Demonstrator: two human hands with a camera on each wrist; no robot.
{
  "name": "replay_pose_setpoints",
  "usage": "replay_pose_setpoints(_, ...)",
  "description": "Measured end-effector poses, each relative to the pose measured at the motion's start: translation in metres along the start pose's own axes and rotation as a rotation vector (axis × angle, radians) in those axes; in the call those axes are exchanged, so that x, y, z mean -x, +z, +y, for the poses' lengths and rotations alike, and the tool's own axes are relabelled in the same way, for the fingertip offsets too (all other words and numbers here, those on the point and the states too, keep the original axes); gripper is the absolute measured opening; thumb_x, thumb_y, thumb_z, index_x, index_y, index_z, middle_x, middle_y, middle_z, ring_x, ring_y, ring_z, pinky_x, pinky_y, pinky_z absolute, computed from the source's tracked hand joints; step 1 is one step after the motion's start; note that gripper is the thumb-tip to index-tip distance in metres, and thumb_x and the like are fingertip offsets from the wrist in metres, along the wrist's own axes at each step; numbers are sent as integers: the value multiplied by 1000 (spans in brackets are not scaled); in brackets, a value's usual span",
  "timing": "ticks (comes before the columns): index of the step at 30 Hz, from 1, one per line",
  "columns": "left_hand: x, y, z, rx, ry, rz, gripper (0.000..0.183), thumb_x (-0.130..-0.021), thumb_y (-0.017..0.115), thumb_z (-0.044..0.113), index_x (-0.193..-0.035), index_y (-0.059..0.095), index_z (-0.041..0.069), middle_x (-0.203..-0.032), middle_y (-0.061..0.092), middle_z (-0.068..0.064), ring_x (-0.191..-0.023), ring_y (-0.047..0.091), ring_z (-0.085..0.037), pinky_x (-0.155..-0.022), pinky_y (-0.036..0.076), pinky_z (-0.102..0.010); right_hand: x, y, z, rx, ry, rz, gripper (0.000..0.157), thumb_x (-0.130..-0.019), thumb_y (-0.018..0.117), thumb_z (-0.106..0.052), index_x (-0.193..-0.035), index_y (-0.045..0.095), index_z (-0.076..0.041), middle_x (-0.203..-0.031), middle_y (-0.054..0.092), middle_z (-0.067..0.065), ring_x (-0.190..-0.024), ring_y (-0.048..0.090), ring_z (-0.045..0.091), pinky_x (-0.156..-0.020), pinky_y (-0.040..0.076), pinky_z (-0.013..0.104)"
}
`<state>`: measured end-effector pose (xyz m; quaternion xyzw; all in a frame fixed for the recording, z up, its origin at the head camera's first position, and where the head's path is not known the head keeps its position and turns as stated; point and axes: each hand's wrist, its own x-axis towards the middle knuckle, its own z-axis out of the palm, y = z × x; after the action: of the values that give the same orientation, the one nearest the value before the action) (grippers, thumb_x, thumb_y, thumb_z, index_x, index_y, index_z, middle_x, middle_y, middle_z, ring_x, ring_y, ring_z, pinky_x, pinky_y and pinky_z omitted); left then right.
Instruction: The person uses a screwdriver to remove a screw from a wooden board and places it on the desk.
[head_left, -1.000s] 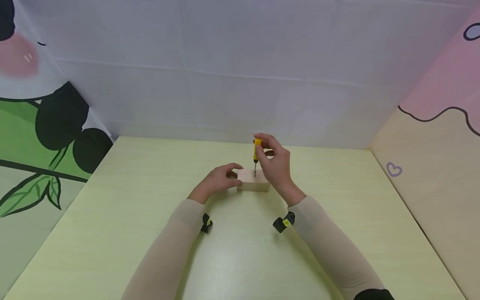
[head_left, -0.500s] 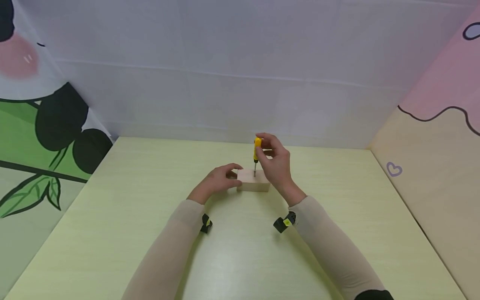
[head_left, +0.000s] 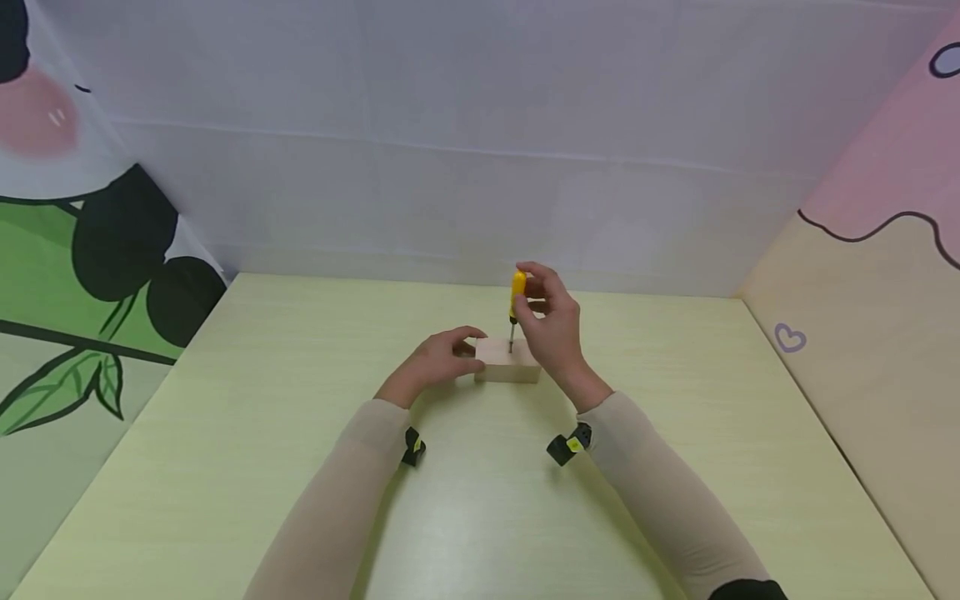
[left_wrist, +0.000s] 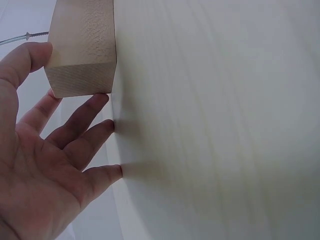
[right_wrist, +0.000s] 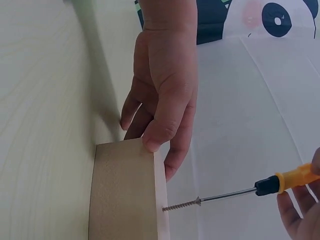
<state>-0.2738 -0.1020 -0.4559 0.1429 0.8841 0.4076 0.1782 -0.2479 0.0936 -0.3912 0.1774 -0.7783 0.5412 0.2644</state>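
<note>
A pale wooden block (head_left: 507, 372) lies on the table, and a threaded screw (right_wrist: 182, 205) stands in its top face with most of its thread exposed. My left hand (head_left: 435, 357) holds the block's left end, thumb at the near top edge and index finger across the far side. In the left wrist view its other fingertips (left_wrist: 116, 171) reach down to the tabletop. My right hand (head_left: 553, 329) pinches the yellow handle of a screwdriver (right_wrist: 295, 177) between thumb and fingers. The screwdriver is nearly upright, its tip at the screw head.
The light wood-grain table (head_left: 465, 517) spreads around the block. Behind it rises a white cloth wall (head_left: 465, 200), with printed panels at left and right. Black wrist cameras (head_left: 568, 444) sit under both sleeves.
The screwdriver's handle has shifted slightly up and right, the right fingers moving along with it. The block and my left hand stay in place.
</note>
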Motion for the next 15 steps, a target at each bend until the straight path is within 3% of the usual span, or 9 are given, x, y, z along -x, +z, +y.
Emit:
replay_pose_setpoints(3,0,0,0,0,0,1,47,-85,67,39,-129,53,37,-131,59,-3,-123,55,-21,-98,45,-45,0,-1,-4,-13,6,0,33,-91,56,2,-124,57,-5,-102,65,16,-90,64,23,-78,55,33)
replay_pose_setpoints(9,0,-1,1,-4,1,-6,46,-85,67,40,-129,53,38,-131,59,-2,-123,55,-21,-98,45,-46,3,-4,-36,-42,-1,-2,33,-86,64,6,-119,57,7,-105,58,25,-90,63,37,-78,54,50)
replay_pose_setpoints(15,1,-1,1,-6,-1,-3,46,-85,67,39,-129,54,38,-130,60,-2,-123,55,-21,-98,45,-45,3,-3,-37,-21,-16,3,33,-86,64,6,-119,59,4,-104,60,24,-89,63,34,-76,54,44)
